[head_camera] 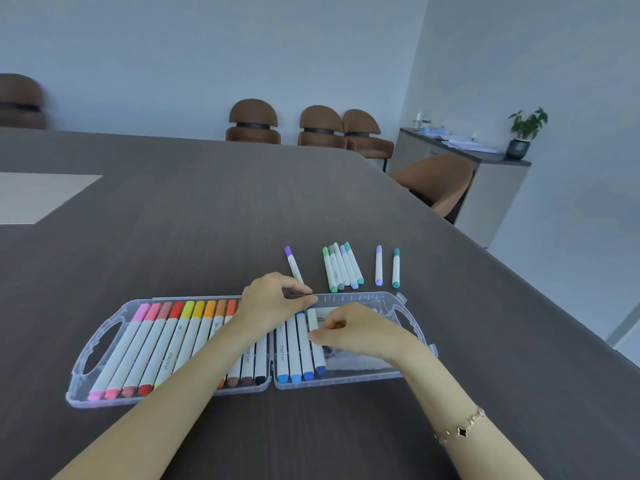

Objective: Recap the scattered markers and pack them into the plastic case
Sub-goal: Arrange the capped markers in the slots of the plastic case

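The clear plastic case point(367, 375) lies open and flat on the dark table. Its left half holds a full row of capped markers point(162, 344), running from pink through orange to brown and black. In the right half lie several blue markers point(294, 348). My left hand point(273, 299) reaches across the case and pinches its far rim above the blue ones. My right hand point(353, 332) has curled fingers and pinches the rightmost blue marker point(317, 351) at mid-length. Beyond the case lie a purple marker point(293, 268), a bunch of green, grey and lilac markers point(341, 268), a lilac marker point(379, 265) and a teal marker point(396, 268).
The table's right edge point(485, 249) runs diagonally close to the loose markers. Brown chairs point(322, 128) stand along the far side, and one point(436, 178) stands at the right edge. A cabinet with a potted plant point(523, 133) sits in the corner.
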`<state>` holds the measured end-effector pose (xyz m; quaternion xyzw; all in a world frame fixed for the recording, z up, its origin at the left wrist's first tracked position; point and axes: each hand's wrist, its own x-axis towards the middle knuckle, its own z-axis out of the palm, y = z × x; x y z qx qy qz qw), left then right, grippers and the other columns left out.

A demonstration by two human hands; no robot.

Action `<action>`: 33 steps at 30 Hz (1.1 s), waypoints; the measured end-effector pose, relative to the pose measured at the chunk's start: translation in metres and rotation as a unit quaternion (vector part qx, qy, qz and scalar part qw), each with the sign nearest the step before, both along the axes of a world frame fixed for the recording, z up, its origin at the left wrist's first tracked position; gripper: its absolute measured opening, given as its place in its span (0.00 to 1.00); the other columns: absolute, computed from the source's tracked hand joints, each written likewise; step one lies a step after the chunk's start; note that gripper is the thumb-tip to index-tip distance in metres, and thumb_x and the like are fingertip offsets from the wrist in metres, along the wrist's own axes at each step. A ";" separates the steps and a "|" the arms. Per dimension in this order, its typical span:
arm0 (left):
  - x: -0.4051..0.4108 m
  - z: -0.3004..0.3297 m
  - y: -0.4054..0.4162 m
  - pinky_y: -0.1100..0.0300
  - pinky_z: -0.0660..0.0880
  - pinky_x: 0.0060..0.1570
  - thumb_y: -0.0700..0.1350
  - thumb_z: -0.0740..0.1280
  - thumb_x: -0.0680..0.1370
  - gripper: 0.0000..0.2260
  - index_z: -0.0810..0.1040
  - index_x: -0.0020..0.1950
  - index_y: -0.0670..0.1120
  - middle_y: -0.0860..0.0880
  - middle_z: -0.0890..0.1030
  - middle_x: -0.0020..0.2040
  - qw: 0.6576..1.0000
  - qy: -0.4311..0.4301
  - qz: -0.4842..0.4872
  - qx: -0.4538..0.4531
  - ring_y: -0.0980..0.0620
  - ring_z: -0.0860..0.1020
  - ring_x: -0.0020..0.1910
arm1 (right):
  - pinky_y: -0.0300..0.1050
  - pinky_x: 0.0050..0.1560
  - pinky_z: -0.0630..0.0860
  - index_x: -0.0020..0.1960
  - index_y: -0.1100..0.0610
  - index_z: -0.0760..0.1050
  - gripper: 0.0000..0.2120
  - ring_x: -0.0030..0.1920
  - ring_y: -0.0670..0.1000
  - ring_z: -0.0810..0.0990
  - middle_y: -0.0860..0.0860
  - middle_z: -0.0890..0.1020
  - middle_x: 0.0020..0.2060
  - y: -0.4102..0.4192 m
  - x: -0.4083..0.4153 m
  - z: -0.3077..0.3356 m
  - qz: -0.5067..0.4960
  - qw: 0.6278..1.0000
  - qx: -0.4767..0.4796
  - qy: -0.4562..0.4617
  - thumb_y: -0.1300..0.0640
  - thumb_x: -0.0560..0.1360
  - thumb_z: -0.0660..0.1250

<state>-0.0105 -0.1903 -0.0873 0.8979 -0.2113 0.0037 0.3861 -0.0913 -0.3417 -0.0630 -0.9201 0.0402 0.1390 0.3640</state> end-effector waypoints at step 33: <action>0.002 0.001 0.002 0.65 0.75 0.47 0.51 0.72 0.72 0.10 0.83 0.53 0.52 0.58 0.79 0.48 1.000 0.019 -0.012 0.002 0.60 0.77 0.46 | 0.39 0.47 0.77 0.40 0.52 0.80 0.04 0.40 0.44 0.79 0.50 0.84 0.41 -0.012 -0.009 0.011 0.012 1.000 0.010 -0.013 0.53 0.72 0.72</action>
